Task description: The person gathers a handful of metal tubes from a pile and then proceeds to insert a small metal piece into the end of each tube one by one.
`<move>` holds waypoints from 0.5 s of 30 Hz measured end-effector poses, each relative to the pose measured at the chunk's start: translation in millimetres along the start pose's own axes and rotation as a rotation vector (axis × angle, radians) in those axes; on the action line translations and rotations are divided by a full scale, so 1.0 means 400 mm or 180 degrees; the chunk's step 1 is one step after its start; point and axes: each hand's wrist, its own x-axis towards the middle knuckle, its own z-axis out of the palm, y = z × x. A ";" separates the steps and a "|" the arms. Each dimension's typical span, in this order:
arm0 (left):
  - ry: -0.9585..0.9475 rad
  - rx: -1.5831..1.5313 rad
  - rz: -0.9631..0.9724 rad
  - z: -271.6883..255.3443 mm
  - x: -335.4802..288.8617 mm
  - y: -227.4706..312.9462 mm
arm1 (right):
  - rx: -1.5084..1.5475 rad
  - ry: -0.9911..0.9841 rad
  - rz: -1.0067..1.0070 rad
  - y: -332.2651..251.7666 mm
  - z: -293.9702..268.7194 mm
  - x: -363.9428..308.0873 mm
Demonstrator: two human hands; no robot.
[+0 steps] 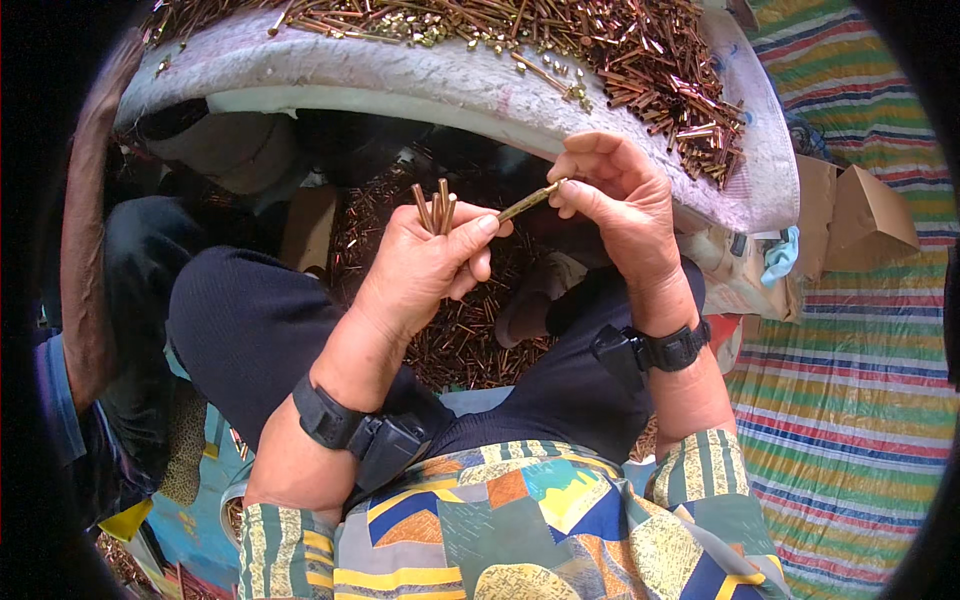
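My left hand (420, 255) is closed around several thin copper-coloured metal tubes (436, 210), whose ends stick up above the fist. Between its thumb and forefinger it also pinches one thin gold-coloured metal tube (525, 204) that slants up to the right. At the far end of that tube, my right hand (628, 200) pinches with thumb and forefinger, its other fingers loosely curled. Whether a small piece sits in that pinch is too small to tell. Both hands are above my lap, just short of the cloth-covered table (400, 85).
Copper-coloured tubes (650, 60) and small gold pieces (430, 30) lie heaped on the table. More tubes (465, 345) cover the floor between my legs. Another person's arm (88, 230) is at the left. Right: a cardboard box (865, 220), a light-blue cloth (780, 256) and striped sheeting (850, 400).
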 end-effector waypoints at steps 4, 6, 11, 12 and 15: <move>-0.0044 -0.0011 -0.0017 -0.004 0.003 0.003 | -0.0028 0.0003 0.0003 -0.001 -0.001 0.001; -0.0025 -0.0015 -0.0088 -0.005 0.003 0.007 | -0.0094 -0.0022 -0.0059 0.001 0.001 0.000; -0.0010 -0.0116 -0.0214 -0.007 0.004 0.000 | -0.0255 -0.0104 -0.0153 0.000 0.008 -0.007; -0.0024 -0.0078 -0.0168 -0.007 0.003 -0.002 | -0.0418 -0.0061 -0.0033 0.000 0.008 -0.010; -0.0054 0.0065 -0.0075 -0.003 -0.001 -0.008 | -0.0776 0.0012 0.0010 0.001 0.012 -0.016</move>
